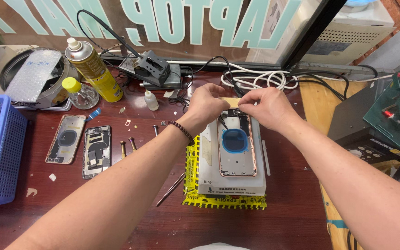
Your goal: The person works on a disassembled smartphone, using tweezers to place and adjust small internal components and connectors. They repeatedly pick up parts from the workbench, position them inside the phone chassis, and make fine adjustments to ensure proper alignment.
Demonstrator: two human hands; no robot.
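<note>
While both of my hands pinch one small tan strip (230, 101), the phone shell waits beneath.
Nearest, at frame centre, the open phone housing (237, 147) lies flat on a white block (231, 178), steadying it. My left hand (205, 105) and right hand (265, 107) close fingertips on the strip's ends, stretching it above the housing's top edge, which they hide. Upper left, a yellow spray can (93, 69) stands on the tabletop (130, 217).

Single head cam, looks steeply down & fwd over workbench (274, 217), close to hands.
</note>
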